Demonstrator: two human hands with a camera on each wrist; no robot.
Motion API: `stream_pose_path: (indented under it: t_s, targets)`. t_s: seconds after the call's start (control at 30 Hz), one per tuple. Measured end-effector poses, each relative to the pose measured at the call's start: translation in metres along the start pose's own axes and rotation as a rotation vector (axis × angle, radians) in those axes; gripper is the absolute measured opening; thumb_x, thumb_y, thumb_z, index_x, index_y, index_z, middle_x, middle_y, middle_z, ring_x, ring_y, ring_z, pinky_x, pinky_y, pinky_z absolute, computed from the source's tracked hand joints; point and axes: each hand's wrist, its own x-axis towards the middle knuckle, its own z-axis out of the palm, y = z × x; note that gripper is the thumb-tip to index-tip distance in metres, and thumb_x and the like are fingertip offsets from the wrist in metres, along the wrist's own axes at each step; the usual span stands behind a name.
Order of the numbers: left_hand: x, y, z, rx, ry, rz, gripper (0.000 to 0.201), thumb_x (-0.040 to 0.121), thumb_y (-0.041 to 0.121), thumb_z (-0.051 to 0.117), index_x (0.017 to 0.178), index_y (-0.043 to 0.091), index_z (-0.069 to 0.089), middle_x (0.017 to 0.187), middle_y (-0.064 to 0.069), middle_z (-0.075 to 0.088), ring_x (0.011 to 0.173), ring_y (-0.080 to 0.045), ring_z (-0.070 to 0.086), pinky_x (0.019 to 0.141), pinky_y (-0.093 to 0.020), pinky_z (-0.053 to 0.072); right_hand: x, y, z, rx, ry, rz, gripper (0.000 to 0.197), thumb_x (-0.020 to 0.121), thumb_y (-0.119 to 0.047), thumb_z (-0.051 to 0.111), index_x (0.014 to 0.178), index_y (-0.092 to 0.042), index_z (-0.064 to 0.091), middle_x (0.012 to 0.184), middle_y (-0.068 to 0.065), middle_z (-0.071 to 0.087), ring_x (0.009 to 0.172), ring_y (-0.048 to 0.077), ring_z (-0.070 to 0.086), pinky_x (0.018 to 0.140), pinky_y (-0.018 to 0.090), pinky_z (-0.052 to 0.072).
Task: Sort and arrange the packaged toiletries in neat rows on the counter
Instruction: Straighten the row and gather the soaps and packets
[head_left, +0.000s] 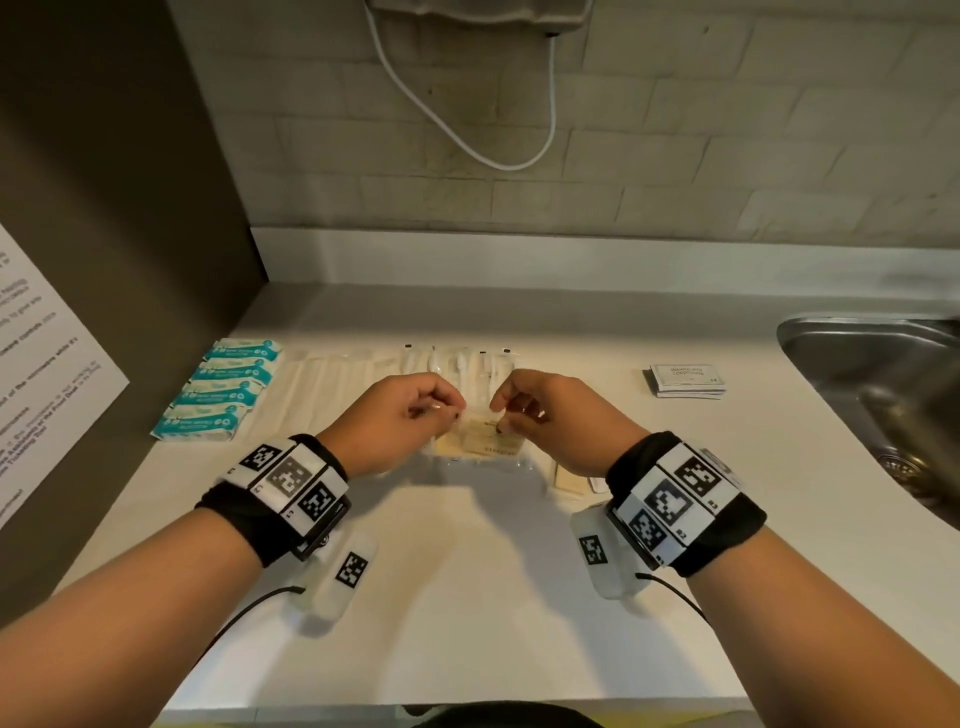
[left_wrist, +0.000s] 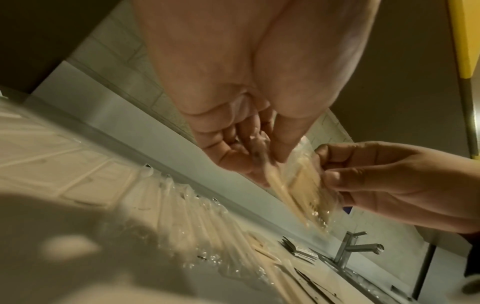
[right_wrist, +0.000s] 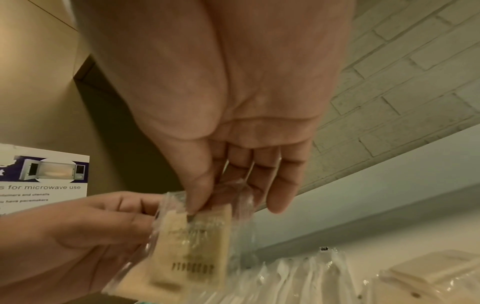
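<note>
Both hands hold one clear plastic bag of cream packets (head_left: 485, 441) just above the white counter (head_left: 467, 571). My left hand (head_left: 447, 411) pinches the bag's top left edge and my right hand (head_left: 501, 413) pinches its top right edge. In the left wrist view the bag (left_wrist: 306, 191) hangs tilted between my left hand (left_wrist: 270, 162) and the right hand (left_wrist: 376, 181). In the right wrist view my right hand (right_wrist: 194, 209) nips the plastic above the printed cream packet (right_wrist: 192, 246), and the left hand (right_wrist: 98, 226) grips its side.
Teal packets (head_left: 223, 389) lie in a row at the left. Long white sachets (head_left: 322, 384) and clear-wrapped items (head_left: 462, 361) lie behind the hands. A stack of shampoo sachets (head_left: 685, 382) sits right, near the steel sink (head_left: 883, 395). Another cream packet (head_left: 566, 480) lies under my right wrist.
</note>
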Motion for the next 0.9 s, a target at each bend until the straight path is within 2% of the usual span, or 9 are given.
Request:
stream_pose_path:
  t_s: [0.1,0.17,0.3,0.37,0.43,0.57,0.67,0.77,0.9]
  targets:
    - [0.005,0.005,0.008,-0.105,-0.023,-0.046,0.014,0.098,0.014,0.052,0.096,0.016,0.066,0.089,0.000,0.068,0.074,-0.010,0.066,0.063,-0.021,0.054,0.003,0.004,-0.002,0.020,0.049,0.005,0.013,0.091,-0.019,0.061,0.103,-0.017,0.058,0.094,-0.003,0.064,0.084,0.017,0.061,0.075,0.027,0.050]
    - [0.007,0.014,0.013,-0.245,-0.039,-0.144,0.023,0.102,0.021,0.044,0.102,0.010,0.065,0.098,-0.007,0.069,0.077,-0.019,0.070,0.064,-0.029,0.059,0.005,0.008,-0.005,0.019,0.081,0.009,0.011,0.090,-0.019,0.062,0.100,-0.018,0.059,0.092,-0.005,0.063,0.080,0.016,0.059,0.069,0.024,0.048]
    - [0.013,0.031,0.020,-0.376,-0.076,-0.210,0.042,0.101,0.040,0.039,0.112,0.007,0.062,0.097,-0.009,0.066,0.077,-0.027,0.072,0.059,-0.036,0.059,0.011,0.017,-0.009,0.016,0.086,0.002,0.008,0.089,-0.019,0.064,0.096,-0.019,0.061,0.092,-0.005,0.064,0.069,0.003,0.051,0.061,0.015,0.036]
    - [0.018,0.035,0.023,-0.322,-0.096,-0.166,0.028,0.099,0.034,0.048,0.116,0.014,0.058,0.088,-0.005,0.058,0.072,-0.021,0.065,0.062,-0.039,0.060,0.014,0.020,-0.011,0.016,0.090,-0.006,0.009,0.086,-0.022,0.068,0.093,-0.019,0.063,0.093,-0.003,0.065,0.066,0.002,0.049,0.060,0.015,0.036]
    - [0.026,0.034,0.026,-0.269,-0.120,-0.132,0.023,0.097,0.017,0.055,0.119,0.020,0.053,0.085,-0.005,0.055,0.069,-0.016,0.055,0.068,-0.045,0.061,0.018,0.023,-0.014,0.013,0.085,-0.009,0.012,0.084,-0.025,0.070,0.091,-0.018,0.065,0.094,-0.002,0.063,0.067,0.003,0.050,0.061,0.016,0.039]
    - [0.039,0.029,0.031,-0.207,-0.116,-0.100,0.031,0.097,0.010,0.054,0.121,0.029,0.053,0.100,-0.006,0.060,0.076,-0.030,0.066,0.072,-0.053,0.059,0.021,0.036,-0.030,0.006,0.109,0.028,0.014,0.091,-0.030,0.061,0.095,-0.019,0.068,0.095,-0.006,0.064,0.070,-0.001,0.051,0.064,0.014,0.039]
    - [0.046,0.025,0.031,-0.161,-0.050,-0.094,0.025,0.099,0.017,0.051,0.115,0.034,0.060,0.108,-0.001,0.060,0.067,-0.025,0.069,0.065,-0.040,0.060,0.022,0.058,-0.050,-0.039,0.126,0.104,0.018,0.097,-0.026,0.051,0.105,-0.019,0.065,0.104,-0.005,0.065,0.078,0.000,0.056,0.068,0.011,0.040]
    - [0.056,0.025,0.031,-0.112,0.033,-0.069,0.023,0.100,0.019,0.049,0.111,0.031,0.065,0.119,0.008,0.059,0.058,-0.016,0.066,0.060,-0.028,0.055,0.022,0.085,-0.063,-0.195,0.021,0.220,0.021,0.097,-0.020,0.050,0.113,-0.018,0.063,0.114,-0.002,0.065,0.099,0.014,0.061,0.086,0.022,0.046]
    - [0.069,0.035,0.036,-0.134,0.125,-0.050,0.023,0.101,0.017,0.047,0.111,0.027,0.065,0.100,0.011,0.055,0.054,-0.010,0.062,0.059,-0.024,0.056,0.024,0.114,-0.056,-0.318,-0.171,0.299,0.031,0.093,-0.023,0.056,0.123,-0.019,0.057,0.125,0.001,0.061,0.110,0.018,0.058,0.095,0.030,0.047]
